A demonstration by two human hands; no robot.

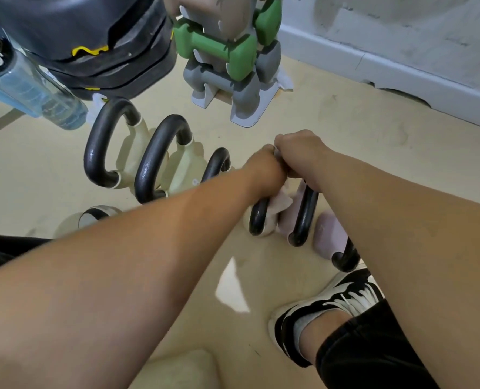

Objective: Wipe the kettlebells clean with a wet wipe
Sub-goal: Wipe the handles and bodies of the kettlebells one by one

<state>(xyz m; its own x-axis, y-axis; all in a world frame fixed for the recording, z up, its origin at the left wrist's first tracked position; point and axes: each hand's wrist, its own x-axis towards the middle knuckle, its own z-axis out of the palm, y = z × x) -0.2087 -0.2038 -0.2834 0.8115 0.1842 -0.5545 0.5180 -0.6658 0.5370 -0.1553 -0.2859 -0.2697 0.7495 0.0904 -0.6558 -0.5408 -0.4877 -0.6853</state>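
Several kettlebells with black loop handles stand in a row on the beige floor. Two cream kettlebells (132, 161) (177, 169) are at the left, and a third handle (217, 164) shows behind my left forearm. My left hand (264, 169) grips a white wet wipe (282, 202) against the handle of a cream kettlebell (258, 217). Touching it, my right hand (300, 153) curls round the top of the handle of a pink kettlebell (306, 211). Another pink kettlebell (328, 234) stands to the right, partly hidden by my right arm.
A grey rack with green and grey dumbbells (224, 51) stands behind the row. Stacked black weight plates (92, 37) and a clear water bottle (31, 85) are at the back left. My shoe (325, 304) is on the floor below the hands. A grey wall (401, 37) runs along the right.
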